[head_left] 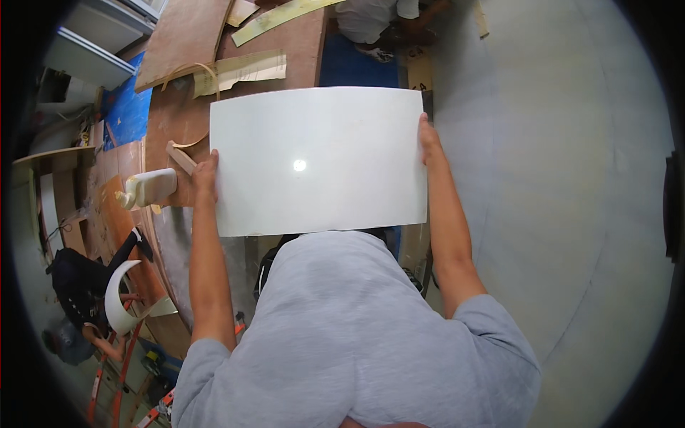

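- Evidently, the step in hand is holding up a white panel [321, 192], beyond the grey shirt [342, 307] and between both hands.
- The left hand [205, 177] pinches its left edge and the right hand [429, 140] its right; fingers behind it are hidden.
- Any move from this hold would likely call for both hands travelling together, keeping the panel unbent.
- Left of the left hand is a white bottle [155, 187].
- Farther off, a co-worker [367, 18] is beside a blue covering [357, 69].

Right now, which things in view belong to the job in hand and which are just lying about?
In hand:
white panel, held by left hand and right hand

Apparently lying about:
tan sheet
pale yellow strip
white bottle, use unclear
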### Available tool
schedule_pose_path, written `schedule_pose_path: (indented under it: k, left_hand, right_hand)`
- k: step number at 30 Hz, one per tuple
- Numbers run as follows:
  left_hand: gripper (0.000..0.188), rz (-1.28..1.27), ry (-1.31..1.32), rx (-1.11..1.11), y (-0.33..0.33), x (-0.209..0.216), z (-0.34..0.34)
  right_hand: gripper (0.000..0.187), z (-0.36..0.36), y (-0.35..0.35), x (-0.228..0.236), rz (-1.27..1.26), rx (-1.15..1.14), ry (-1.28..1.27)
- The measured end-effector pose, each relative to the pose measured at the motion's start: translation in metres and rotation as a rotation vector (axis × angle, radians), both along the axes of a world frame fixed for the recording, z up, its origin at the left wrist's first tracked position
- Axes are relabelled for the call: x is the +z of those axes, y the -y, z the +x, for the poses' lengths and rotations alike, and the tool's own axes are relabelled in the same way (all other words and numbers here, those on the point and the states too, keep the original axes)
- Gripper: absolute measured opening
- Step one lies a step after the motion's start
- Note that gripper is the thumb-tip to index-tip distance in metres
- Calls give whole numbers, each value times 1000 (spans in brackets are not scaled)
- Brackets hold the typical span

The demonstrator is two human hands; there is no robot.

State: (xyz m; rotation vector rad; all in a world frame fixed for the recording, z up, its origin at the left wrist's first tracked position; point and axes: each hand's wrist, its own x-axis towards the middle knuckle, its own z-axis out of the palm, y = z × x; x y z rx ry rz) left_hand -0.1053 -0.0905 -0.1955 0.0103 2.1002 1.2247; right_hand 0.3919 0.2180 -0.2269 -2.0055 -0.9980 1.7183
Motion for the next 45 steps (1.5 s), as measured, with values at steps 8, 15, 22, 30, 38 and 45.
schedule_pose_path:
  k: [8, 15, 22, 30, 38, 45]
  left_hand:
    - [44, 65, 18, -12, 10, -26, -19]
    - [43, 59, -58, -26, 2, -16, -11]
    - [39, 46, -56, 10, -8, 1, 6]
    - [37, 77, -52, 7, -12, 5, 12]
    - [37, 153, -29, 35, -8, 19, 19]
    - [37, 186, -55, 19, -13, 33, 22]
  right_hand:
    - [82, -5, 3, 17, -20, -11, -3]
    - [78, 15, -1, -14, 29, 6, 32]
    - [78, -2, 22, 36, 33, -70, -114]
    - [75, 21, 17, 9, 47, -83, -194]
    - [73, 26, 24, 11, 89, -80, -297]
    - [73, 26, 33, 23, 126, -91, -337]
